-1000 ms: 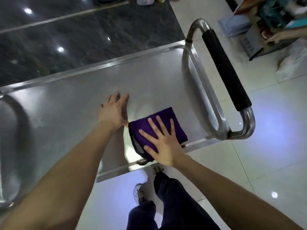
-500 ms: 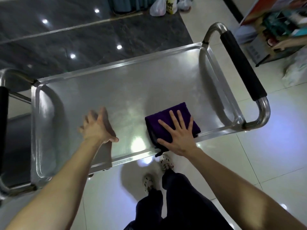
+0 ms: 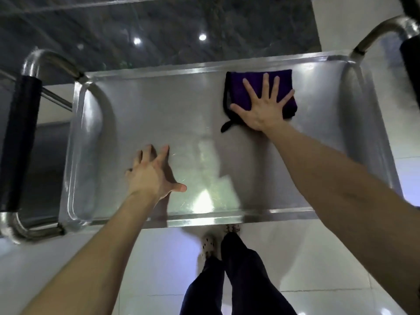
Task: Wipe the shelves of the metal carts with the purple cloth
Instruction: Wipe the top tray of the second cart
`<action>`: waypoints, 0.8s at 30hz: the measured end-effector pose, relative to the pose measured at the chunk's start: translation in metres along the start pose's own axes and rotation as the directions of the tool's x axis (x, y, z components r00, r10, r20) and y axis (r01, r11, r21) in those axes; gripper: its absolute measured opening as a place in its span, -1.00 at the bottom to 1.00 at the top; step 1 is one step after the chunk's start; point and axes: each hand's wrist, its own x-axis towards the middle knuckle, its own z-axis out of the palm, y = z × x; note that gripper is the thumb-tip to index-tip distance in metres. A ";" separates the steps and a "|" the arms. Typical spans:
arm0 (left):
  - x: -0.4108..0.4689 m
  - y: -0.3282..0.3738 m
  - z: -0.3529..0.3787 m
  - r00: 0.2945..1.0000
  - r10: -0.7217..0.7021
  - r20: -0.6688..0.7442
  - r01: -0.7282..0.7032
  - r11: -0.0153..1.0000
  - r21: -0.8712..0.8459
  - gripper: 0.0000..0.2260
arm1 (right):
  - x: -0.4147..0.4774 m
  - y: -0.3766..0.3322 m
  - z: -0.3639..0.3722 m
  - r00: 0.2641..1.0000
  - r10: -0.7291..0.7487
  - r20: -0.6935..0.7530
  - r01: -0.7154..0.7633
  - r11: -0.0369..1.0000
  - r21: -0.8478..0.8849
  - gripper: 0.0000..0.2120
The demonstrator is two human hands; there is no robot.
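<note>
The right hand [image 3: 263,105] lies flat on the folded purple cloth [image 3: 241,92], fingers straight and spread wide, pressing it onto the top shelf [image 3: 181,123] of the metal cart. The cloth sits at the far right of the shelf, just beside the far rim. The left hand [image 3: 150,176] rests on the bare shelf nearer and to the left, fingers loosely spread, thumb pointing right. A black-padded handle [image 3: 20,142] runs along the cart's left end
</note>
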 end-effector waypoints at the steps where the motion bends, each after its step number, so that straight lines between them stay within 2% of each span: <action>1: 0.002 0.001 0.000 1.000 -0.005 0.001 0.005 1.000 -0.005 0.25 | 0.019 -0.012 -0.003 1.000 -0.029 0.002 0.029 1.000 -0.008 0.04; 4: 0.007 0.001 -0.002 1.000 -0.026 0.000 0.026 1.000 -0.011 0.25 | 0.048 -0.045 -0.007 0.994 -0.108 0.020 0.109 0.993 -0.038 0.05; 8: 0.013 -0.003 -0.003 0.999 -0.038 -0.010 0.038 0.999 -0.035 0.25 | 0.030 -0.065 0.003 0.978 -0.205 0.024 0.206 0.975 -0.080 -0.02; 12: 0.014 -0.007 -0.002 0.999 -0.024 -0.030 0.023 0.999 -0.039 0.25 | -0.046 -0.070 0.038 0.927 -0.374 -0.017 0.371 0.923 -0.103 -0.14; 16: 0.016 -0.013 0.007 0.998 0.013 -0.063 -0.013 1.000 -0.003 0.21 | -0.149 -0.060 0.078 0.871 -0.482 -0.094 0.474 0.876 -0.095 -0.20; 19: 0.014 -0.017 0.010 0.995 0.030 -0.095 -0.034 0.998 -0.044 0.16 | -0.226 -0.048 0.102 0.857 -0.502 -0.118 0.489 0.863 -0.128 -0.21; 22: 0.007 -0.026 0.011 0.993 0.072 -0.095 -0.080 0.993 -0.089 0.08 | -0.274 -0.055 0.113 0.888 -0.454 -0.075 0.443 0.887 -0.131 -0.16; 24: -0.005 -0.044 0.018 0.983 0.133 -0.124 -0.157 0.964 -0.214 0.01 | -0.283 -0.064 0.111 0.913 -0.407 -0.018 0.401 0.905 -0.141 -0.10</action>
